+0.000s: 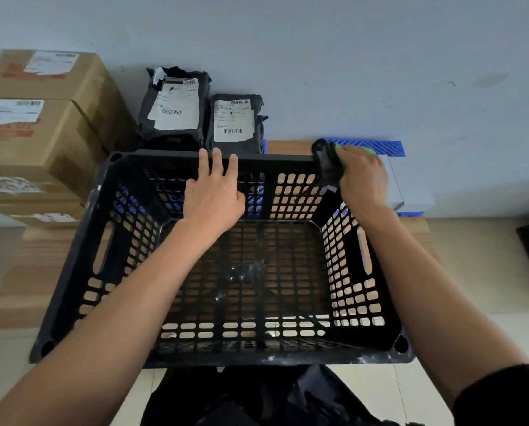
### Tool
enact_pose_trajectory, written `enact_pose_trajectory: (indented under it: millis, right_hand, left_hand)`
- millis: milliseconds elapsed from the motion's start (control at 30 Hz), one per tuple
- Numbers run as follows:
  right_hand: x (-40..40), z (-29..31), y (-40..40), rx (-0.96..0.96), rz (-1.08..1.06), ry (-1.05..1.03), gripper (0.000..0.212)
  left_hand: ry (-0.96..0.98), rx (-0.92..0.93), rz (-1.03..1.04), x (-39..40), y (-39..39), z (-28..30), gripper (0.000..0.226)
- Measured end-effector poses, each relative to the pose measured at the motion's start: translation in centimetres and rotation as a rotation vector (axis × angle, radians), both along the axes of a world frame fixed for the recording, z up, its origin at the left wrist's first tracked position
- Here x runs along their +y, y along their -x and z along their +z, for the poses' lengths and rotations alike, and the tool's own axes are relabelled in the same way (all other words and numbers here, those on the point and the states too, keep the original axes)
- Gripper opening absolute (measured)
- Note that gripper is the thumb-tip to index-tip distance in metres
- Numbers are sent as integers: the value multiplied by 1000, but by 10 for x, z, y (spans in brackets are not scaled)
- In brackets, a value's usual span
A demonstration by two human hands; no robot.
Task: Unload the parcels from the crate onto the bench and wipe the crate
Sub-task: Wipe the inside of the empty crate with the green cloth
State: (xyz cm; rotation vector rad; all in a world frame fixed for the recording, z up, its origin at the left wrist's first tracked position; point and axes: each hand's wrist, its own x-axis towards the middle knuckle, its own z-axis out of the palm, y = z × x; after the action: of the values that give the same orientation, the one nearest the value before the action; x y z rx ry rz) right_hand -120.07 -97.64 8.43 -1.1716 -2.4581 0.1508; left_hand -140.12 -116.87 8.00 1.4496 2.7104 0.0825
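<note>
Now my left hand (214, 195) rests flat, fingers straight, on the black crate's (72, 272) far rim at twelve o'clock. My right hand (361, 179) grips a dark cloth (326, 162) on the rim's one o'clock corner. Black parcels (177, 109) stand beyond the crate on the bench (288, 147) at eleven o'clock.

Open crate (72, 272) interior; parcels (201, 115) and boxes (42, 124) crowding beyond far rim.

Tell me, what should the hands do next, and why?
Probably slide the cloth along the crate's far rim. The right hand already holds it at the far right corner, the left hand steadies that rim, and the crate looks empty, with white smudges showing.
</note>
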Motion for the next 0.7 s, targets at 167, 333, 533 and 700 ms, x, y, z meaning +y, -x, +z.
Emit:
enact_pose_trajectory:
  millis: [167, 333, 533, 700]
  right_hand:
    - [-3, 2, 1, 6, -86, 43, 21]
    - [-11, -5, 18, 5, -18, 1, 39]
    - [-45, -4, 61, 63, 200, 50, 44]
    - [-25, 6, 40, -67, 140, -2, 32]
  left_hand:
    - [16, -15, -17, -1, 0, 2, 75]
    - [44, 1, -10, 5, -6, 11, 73]
    - [-1, -7, -163, 33, -34, 19, 79]
    - [-22, -6, -211, 52, -61, 12, 88]
